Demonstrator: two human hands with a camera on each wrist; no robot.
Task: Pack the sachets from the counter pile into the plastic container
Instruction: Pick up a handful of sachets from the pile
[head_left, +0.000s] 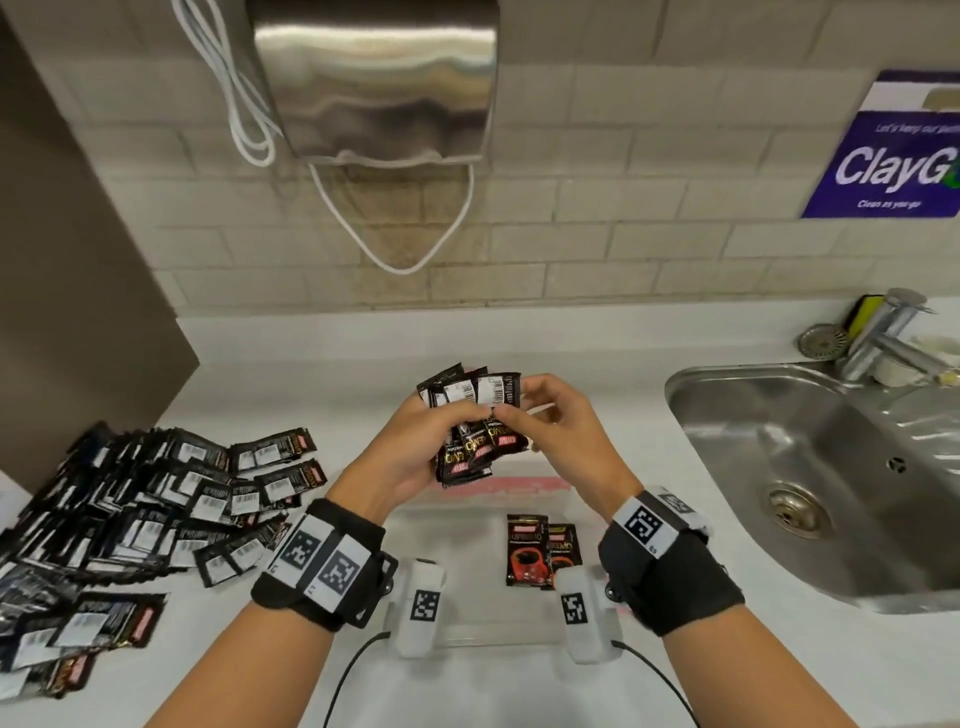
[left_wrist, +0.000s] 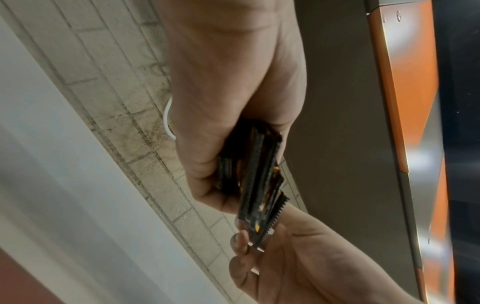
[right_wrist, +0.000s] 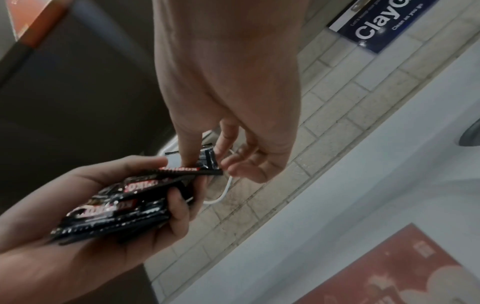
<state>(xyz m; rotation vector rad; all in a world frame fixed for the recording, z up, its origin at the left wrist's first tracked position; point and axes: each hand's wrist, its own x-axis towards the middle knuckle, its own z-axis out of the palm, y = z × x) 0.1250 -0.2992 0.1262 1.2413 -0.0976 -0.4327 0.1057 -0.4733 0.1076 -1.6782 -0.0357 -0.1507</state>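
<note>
holding a fanned bundle of sachets (head_left: 470, 423) above the counter (head_left: 332, 358), the left hand (head_left: 410, 452) has its fingers curled round the stack; barcode backs face up at the far end, red-lettered fronts at the near end. long axis of the bundle runs roughly away from the person, leaning slightly right at the top. the right hand (head_left: 550, 415) pinches the top edge of one sachet in the bundle between thumb and forefinger; its other fingers hang loose.

plastic container (head_left: 519, 636): clear, just below both hands, near counter edge. contents: two sachets (head_left: 540, 556), face up, lying flat side by side and overlapping, long axes pointing away from the person, logo end far. much of the container floor is hidden by the wrist cameras.

counter pile (head_left: 130, 514): large loose heap to the left, well apart from the container, mostly barcode side up, orientations mixed.

sink (head_left: 810, 467) to the right. wall dispenser (head_left: 374, 78) above.
</note>
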